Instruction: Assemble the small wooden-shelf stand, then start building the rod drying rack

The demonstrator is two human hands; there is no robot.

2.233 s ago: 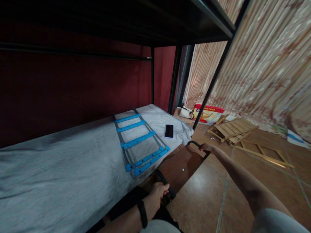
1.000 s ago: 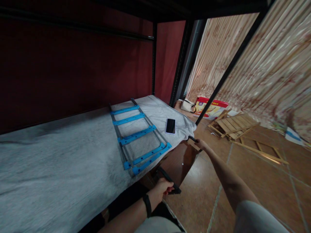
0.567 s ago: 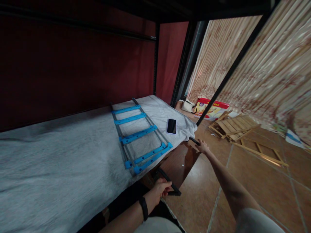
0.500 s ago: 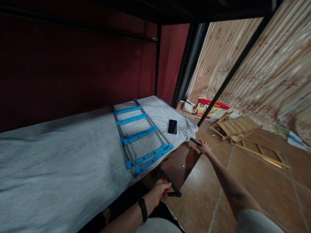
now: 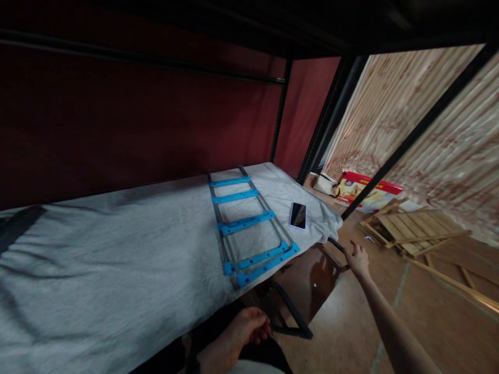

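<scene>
A brown board [image 5: 312,283] with black metal legs [image 5: 290,317] lies low on the floor, partly under the grey cloth-covered shelf [image 5: 117,270]. My left hand [image 5: 239,332] hangs just left of the near black leg, fingers loosely curled, holding nothing. My right hand [image 5: 356,258] is stretched out by the far black leg [image 5: 336,245], fingers apart, not gripping it. A grey rack with blue crossbars [image 5: 251,223] and a black phone [image 5: 298,215] lie on the cloth above the board.
Black metal shelf posts [image 5: 409,140] rise at the right; an upper shelf is overhead. On the tiled floor beyond lie slatted wooden pieces [image 5: 413,223], a red box [image 5: 366,189] and a white bag [image 5: 323,183] by a striped curtain.
Both hands held the board's black legs and pushed it in under the shelf. Now both have let go. My view has swung left and dropped lower.
</scene>
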